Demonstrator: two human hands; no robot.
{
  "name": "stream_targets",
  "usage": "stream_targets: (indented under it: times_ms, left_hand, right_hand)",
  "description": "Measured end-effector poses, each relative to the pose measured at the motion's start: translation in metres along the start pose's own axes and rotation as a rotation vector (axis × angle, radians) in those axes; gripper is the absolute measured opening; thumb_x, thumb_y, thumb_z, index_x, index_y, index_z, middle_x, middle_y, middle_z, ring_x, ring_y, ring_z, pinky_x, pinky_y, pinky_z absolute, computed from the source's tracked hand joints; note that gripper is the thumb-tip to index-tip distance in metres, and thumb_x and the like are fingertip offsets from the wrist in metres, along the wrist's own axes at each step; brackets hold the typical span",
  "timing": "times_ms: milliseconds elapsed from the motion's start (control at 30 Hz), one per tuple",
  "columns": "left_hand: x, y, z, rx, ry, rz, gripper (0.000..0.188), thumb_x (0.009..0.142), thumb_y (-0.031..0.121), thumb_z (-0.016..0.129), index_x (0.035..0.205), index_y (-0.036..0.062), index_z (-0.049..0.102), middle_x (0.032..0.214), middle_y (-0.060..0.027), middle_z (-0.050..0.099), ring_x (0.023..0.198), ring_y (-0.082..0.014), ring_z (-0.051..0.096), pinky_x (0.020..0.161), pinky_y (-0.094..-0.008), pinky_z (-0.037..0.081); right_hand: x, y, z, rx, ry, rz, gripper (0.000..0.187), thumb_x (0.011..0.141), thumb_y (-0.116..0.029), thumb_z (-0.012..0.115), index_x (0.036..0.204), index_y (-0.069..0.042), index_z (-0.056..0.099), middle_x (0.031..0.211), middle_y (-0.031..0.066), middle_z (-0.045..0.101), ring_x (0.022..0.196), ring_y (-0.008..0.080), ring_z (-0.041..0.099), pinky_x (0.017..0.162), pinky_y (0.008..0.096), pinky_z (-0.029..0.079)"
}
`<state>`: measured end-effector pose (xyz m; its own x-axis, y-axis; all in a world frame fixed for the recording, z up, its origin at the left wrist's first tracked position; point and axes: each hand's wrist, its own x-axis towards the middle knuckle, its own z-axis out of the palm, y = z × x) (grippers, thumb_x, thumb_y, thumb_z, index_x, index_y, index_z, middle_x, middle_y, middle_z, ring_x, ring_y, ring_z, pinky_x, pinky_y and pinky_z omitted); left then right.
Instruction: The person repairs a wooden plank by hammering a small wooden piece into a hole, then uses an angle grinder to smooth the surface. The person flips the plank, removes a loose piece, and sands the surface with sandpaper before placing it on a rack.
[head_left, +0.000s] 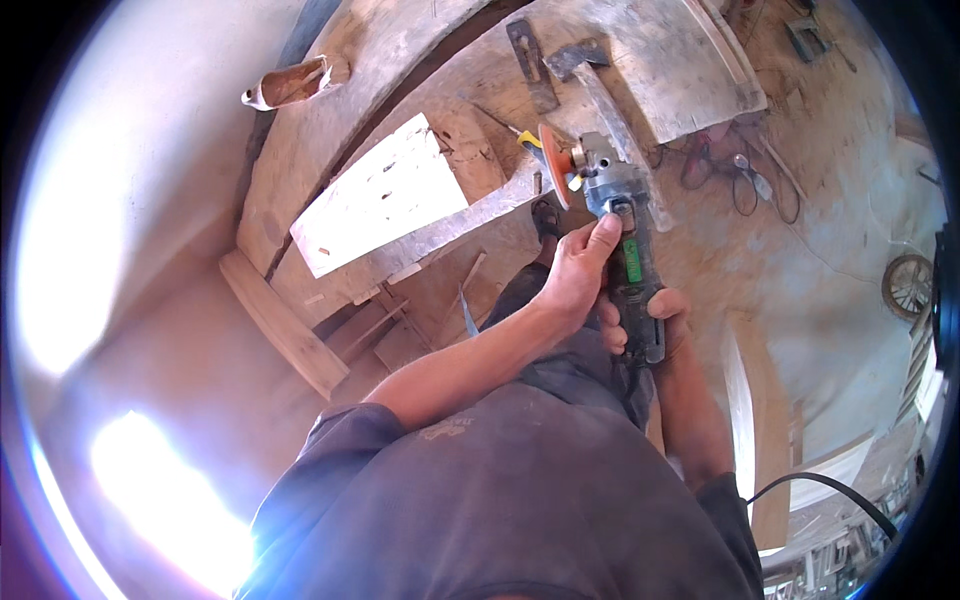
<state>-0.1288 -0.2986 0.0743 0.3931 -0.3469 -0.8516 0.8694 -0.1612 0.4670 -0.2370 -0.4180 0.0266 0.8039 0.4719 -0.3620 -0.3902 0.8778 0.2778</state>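
Overhead, a rough wooden bench curves across the upper left of the frame, with a pale board lying on it. Right of the board, at upper centre, an angle grinder with an orange disc points up. Both hands are clamped on it: the left hand grips its middle, thumb near the head, and the right hand wraps the rear handle just below.
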Motion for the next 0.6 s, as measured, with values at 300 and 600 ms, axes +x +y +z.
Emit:
stream_targets:
  times_ms: [300, 600]
  left_hand:
    - [0.014, 0.008, -0.015, 0.214, -0.124, 0.423, 0.037, 0.109, 0.026, 0.047, 0.129, -0.0029, 0.057, 0.111, -0.0103, 0.069, 0.088, -0.017, 0.068, 0.071, -0.0318, 0.057]
    - [-0.06, -0.01, -0.122, 1.021, 0.59, 0.996, 0.027, 0.083, -0.001, 0.067, 0.11, -0.0056, 0.067, 0.118, -0.0201, 0.068, 0.11, -0.0394, 0.064, 0.096, -0.0446, 0.053]
  right_hand:
    - [0.025, -0.075, 0.043, -0.884, 0.174, -0.214, 0.057, 0.064, -0.022, 0.079, 0.112, 0.004, 0.063, 0.093, 0.0144, 0.069, 0.074, 0.0232, 0.069, 0.069, 0.0354, 0.058]
    - [0.077, -0.147, 0.085, -1.939, 0.592, -0.494, 0.065, 0.072, -0.018, 0.085, 0.125, 0.004, 0.053, 0.098, 0.009, 0.06, 0.086, 0.0172, 0.059, 0.079, 0.0348, 0.051]
